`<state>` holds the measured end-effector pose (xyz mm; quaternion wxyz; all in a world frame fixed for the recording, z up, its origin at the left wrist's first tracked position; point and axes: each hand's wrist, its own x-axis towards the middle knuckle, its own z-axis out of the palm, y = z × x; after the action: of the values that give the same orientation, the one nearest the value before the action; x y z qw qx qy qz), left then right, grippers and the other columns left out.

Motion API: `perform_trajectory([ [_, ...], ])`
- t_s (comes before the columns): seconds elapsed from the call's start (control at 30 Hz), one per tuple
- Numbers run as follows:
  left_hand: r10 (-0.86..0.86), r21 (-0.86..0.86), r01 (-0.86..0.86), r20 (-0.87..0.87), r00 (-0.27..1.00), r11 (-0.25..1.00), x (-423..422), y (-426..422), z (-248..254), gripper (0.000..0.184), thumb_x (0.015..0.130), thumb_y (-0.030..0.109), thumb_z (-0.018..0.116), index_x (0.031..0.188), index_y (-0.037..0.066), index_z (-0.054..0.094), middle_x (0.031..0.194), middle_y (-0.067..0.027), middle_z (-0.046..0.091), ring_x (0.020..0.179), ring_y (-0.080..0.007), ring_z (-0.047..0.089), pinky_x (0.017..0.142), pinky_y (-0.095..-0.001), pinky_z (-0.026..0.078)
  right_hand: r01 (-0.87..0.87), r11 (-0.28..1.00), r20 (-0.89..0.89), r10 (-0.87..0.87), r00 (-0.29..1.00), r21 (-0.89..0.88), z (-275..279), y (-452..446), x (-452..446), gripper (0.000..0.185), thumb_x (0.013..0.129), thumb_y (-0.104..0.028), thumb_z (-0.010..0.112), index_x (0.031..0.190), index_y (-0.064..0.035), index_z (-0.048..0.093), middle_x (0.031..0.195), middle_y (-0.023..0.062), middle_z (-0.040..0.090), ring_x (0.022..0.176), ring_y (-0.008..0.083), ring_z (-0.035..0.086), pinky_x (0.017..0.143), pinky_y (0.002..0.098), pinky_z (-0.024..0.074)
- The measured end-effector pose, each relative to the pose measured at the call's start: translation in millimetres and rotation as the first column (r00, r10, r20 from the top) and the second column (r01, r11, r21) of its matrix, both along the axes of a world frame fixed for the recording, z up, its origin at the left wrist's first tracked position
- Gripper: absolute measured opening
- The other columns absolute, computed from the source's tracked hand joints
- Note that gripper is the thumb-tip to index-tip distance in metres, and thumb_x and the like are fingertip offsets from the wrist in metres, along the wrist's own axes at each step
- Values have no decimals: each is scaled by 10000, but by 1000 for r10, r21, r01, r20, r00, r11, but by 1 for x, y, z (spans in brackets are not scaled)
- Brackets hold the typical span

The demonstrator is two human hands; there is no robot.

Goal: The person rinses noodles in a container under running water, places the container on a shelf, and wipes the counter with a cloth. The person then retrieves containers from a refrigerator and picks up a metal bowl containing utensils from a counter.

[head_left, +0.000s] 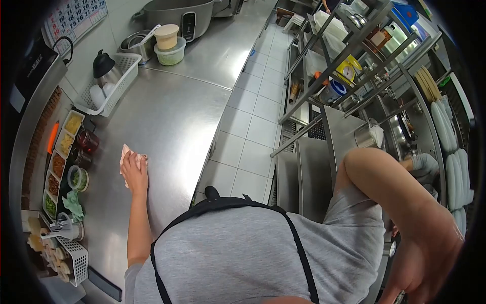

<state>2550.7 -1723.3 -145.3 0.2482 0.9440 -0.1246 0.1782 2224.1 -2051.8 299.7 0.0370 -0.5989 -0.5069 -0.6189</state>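
My left hand [133, 172] presses down on a pale pink cloth [124, 152] on the steel counter [162, 116], its fingers bent over the cloth. The cloth is crumpled and sticks out beyond the fingertips and to both sides. On the other side, my right hand [422, 263] is raised close to the camera with the elbow bent. Its thumb looks apart from the other fingers, and nothing shows in it; the fingertips are cut off by the frame edge.
Left of the cloth are topping containers [58, 164], a small green-filled tub [77, 178] and a green cloth [73, 205]. Further back stand a white basket [109, 104], stacked tubs [169, 50] and a large cooker [177, 15]. Metal shelving [324, 66] lines the aisle's right; another person's gloved hand [424, 164] shows there.
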Motion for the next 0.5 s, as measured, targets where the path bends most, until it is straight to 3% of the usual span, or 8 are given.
perform_trajectory([
  [0.3,-1,-45,1,13,1000,999,0,0,3,323,839,293,517,1077,75,533,1203,-85,451,1138,-278,387,986,-416,253,-68,996,126,60,990,57,1,-24,10,574,672,-714,484,1036,-279,574,1068,-6,577,959,186,534,822,434,433],
  [0.4,94,127,-66,-224,970,990,10,-5,27,358,805,376,549,1039,106,572,1132,-48,506,1112,-253,422,957,-432,265,-98,981,165,70,984,167,-15,-65,14,590,662,-731,486,1043,-289,573,1062,-13,583,952,182,538,819,435,433],
  [0.43,156,215,-98,-276,948,972,15,-9,40,375,793,405,558,1030,115,582,1109,-40,519,1101,-252,433,946,-438,270,-81,973,109,59,992,215,-28,-85,12,596,659,-737,486,1045,-292,572,1059,-15,585,949,181,540,818,436,434],
  [0.5,232,217,-179,-252,940,960,38,-12,49,460,774,451,565,1107,135,546,1142,-48,493,1087,-256,448,931,-463,261,162,953,-287,-85,954,256,-61,-128,1,572,711,-711,446,1052,-275,592,1133,15,555,1033,195,495,937,439,363],
])
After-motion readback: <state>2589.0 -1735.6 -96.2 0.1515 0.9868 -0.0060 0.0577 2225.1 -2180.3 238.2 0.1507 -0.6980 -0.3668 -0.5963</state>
